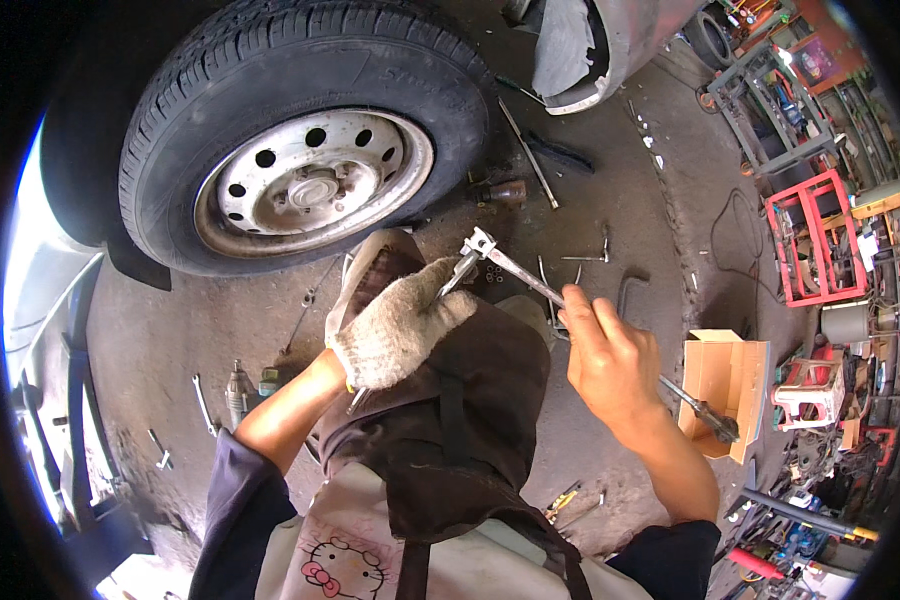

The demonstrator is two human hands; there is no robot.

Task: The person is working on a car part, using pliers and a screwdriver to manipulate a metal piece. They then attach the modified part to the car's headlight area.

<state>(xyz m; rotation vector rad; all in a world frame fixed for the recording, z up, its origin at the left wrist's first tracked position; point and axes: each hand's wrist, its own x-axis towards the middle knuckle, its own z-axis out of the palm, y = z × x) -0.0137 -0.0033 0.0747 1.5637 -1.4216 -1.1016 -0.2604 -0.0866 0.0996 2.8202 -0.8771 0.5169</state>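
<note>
Ratchet wrench (570,305) spans both hands above the lap: the gloved left hand (395,325) is closed on a second metal tool meeting its head, while the bare right hand (610,365) grips its shaft. Head adjustment seems underway; next comes steady twisting. Wheel (305,130) stands beyond.

Gloved left hand (395,325) and bare right hand (610,362) grip a ratchet wrench (530,280) (wheel (300,135) above).

wheel (310,180) ahead-left | cardboard box (727,385) right — racks (815,235) behind it | wrenches (205,405) on floor, left
</note>
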